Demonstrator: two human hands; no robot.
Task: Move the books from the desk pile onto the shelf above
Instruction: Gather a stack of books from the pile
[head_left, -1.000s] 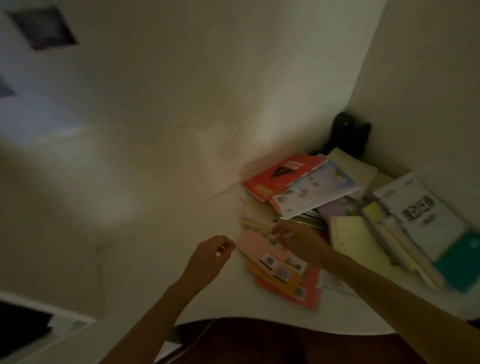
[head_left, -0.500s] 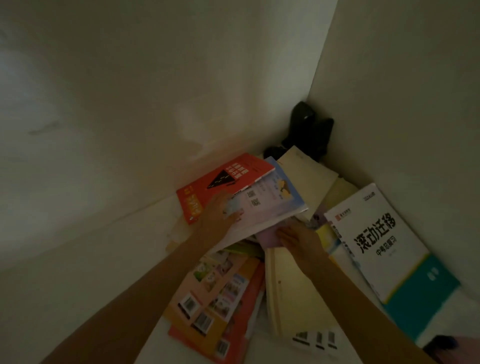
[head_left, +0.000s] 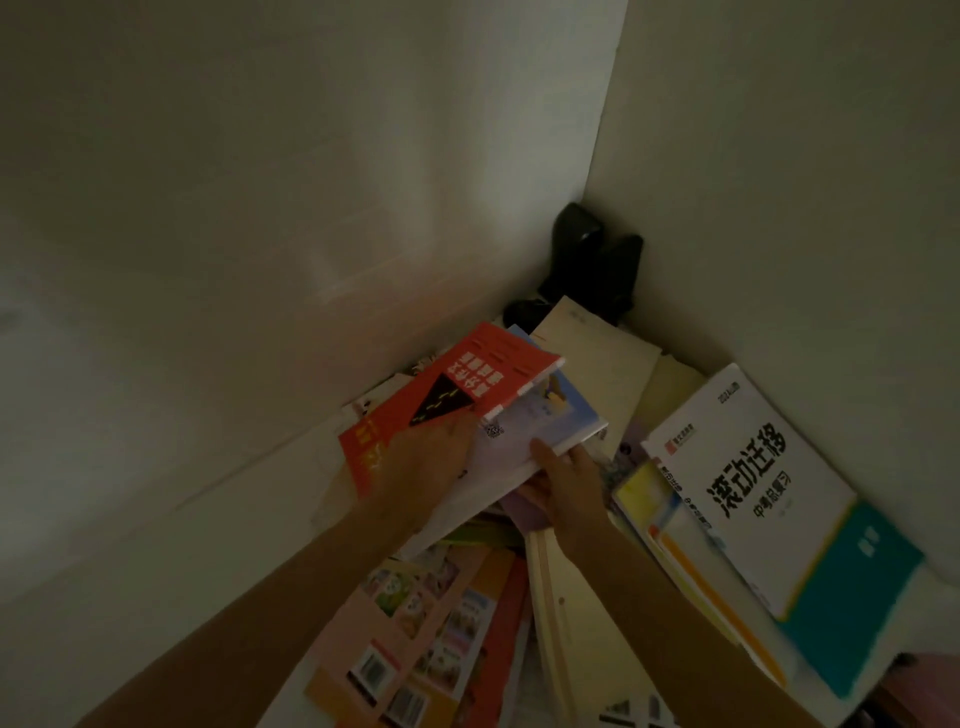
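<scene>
Pink and orange booklets (head_left: 415, 639) with barcodes on their covers lie nearest, fanned flat on the desk (head_left: 156, 561) between the 2 forearms. Just to their right lies a pale cream book (head_left: 587, 639), partly under the right forearm. Further right, a large white and teal book (head_left: 769, 493) with bold black characters rests on top of yellow-edged books (head_left: 670, 525), all slanting toward the side wall.

Beyond the booklets, both hands hold 2 books that are tilted up off the pile. The left hand (head_left: 421, 467) lies on the cover of the red book (head_left: 457, 395), its fingers spread over the lower part of the cover; whether the thumb curls beneath cannot be told in this dim light. The right hand (head_left: 566, 483) grips the lower right edge of the pale blue book (head_left: 540, 431), thumb on top of the cover and fingers tucked underneath. The red book rests on top of the pale blue one, overlapping its left half.

Behind them a cream sheet (head_left: 597, 364) leans toward the corner. In the corner itself, where the 2 light walls meet, stands a black object (head_left: 592, 260) whose form is too dark to make out.
</scene>
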